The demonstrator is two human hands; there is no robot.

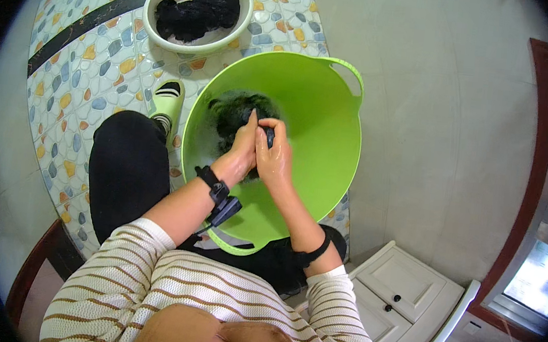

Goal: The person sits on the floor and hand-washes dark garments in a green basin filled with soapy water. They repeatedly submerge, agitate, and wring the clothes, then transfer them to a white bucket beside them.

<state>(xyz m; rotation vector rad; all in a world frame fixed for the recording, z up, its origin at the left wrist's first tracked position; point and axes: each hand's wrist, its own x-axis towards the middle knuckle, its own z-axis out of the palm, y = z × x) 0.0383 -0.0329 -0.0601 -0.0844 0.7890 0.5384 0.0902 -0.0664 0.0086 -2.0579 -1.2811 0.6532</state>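
Observation:
A deep green plastic tub (328, 122) with loop handles stands on the floor in front of me. Wet dark cloth (232, 112) lies in soapy water at its left side. Over the tub my right hand (274, 156) grips a bunched part of the dark cloth, which shows between its thumb and fingers. My left hand (243, 146) presses against the right one, with cloth between them; most of its fingers are hidden from above. Both hands look wet.
A white basin (147, 28) holding black wet clothing (200, 13) stands beyond the tub. My slippered foot (168, 99) is left of the tub on pebble-patterned tiles. A white cabinet (402, 282) is at the right by the wall, and a dark wooden chair (35, 262) at the lower left.

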